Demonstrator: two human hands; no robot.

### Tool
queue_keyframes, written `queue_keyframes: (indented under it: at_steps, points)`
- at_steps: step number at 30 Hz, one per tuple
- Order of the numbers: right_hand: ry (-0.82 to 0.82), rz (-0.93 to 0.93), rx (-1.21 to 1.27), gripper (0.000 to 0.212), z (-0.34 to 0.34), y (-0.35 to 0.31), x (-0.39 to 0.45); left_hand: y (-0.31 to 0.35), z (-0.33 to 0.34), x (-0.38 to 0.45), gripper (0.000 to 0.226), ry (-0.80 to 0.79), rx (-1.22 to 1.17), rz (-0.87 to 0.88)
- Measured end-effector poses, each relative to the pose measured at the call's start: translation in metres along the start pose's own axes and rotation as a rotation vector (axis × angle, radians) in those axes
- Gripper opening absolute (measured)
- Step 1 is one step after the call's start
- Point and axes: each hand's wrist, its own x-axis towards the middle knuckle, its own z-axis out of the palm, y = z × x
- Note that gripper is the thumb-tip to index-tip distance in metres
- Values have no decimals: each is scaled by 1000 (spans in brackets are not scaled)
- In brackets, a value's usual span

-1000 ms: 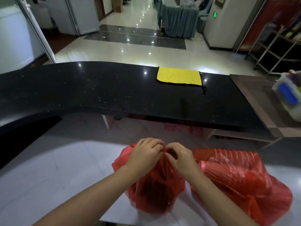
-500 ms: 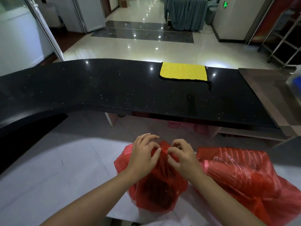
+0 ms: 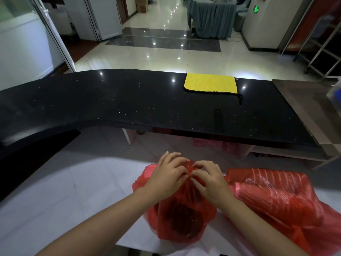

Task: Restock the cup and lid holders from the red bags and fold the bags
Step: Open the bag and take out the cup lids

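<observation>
At the near edge of the white worktop (image 3: 55, 191), at about 6 o'clock in the view, 2 red bags sit side by side. The left hand (image 3: 166, 177) and the right hand (image 3: 210, 182) both pinch the gathered neck of the nearer red bag (image 3: 184, 215), fingers curled into the bunched plastic at its top, so neither hand is free. Dark contents show through it, though I cannot tell what they are. The second red bag (image 3: 276, 200) lies at 3 o'clock of the first, touching it, ribbed stacks showing inside. I judge this the opening step: the knot needs loosening, and the thin plastic may tear if yanked. A yellow cloth (image 3: 210, 84) rests at 12 o'clock on the black counter (image 3: 110, 100).
</observation>
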Motion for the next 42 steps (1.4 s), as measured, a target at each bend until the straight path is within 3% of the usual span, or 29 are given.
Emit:
queue_keyframes:
  at_steps: [7, 12, 14, 18, 20, 24, 30, 35, 42]
  points:
    - [-61, 25, 33, 11, -15, -1, -18, 2, 9, -8, 14, 137, -71, -61]
    - [-281, 67, 43, 11, -23, -5, -32, -3, 15, -7, 8, 214, -214, -331]
    - [-364, 87, 50, 10, -23, -7, -35, -4, 15, -6, 9, 152, -230, -374]
    - [-473, 57, 28, 12, -21, -12, -40, -11, 10, -4, 8, -85, -111, -162]
    - [-513, 80, 34, 12, -21, -13, -42, -14, 5, -2, 8, -150, -155, -143]
    - [-428, 190, 75, 16, -14, -24, -39, -12, 0, -2, 6, -192, -286, -196]
    - [-286, 206, 101, 8, -2, -35, -32, -13, -3, -10, 21, -178, -184, -125]
    - [-300, 102, 8, 10, -15, -21, -40, -19, -3, -12, 6, 110, -337, -374]
    - [-422, 67, -246, 19, -34, 4, -46, -35, -8, -11, 14, 143, -386, -605]
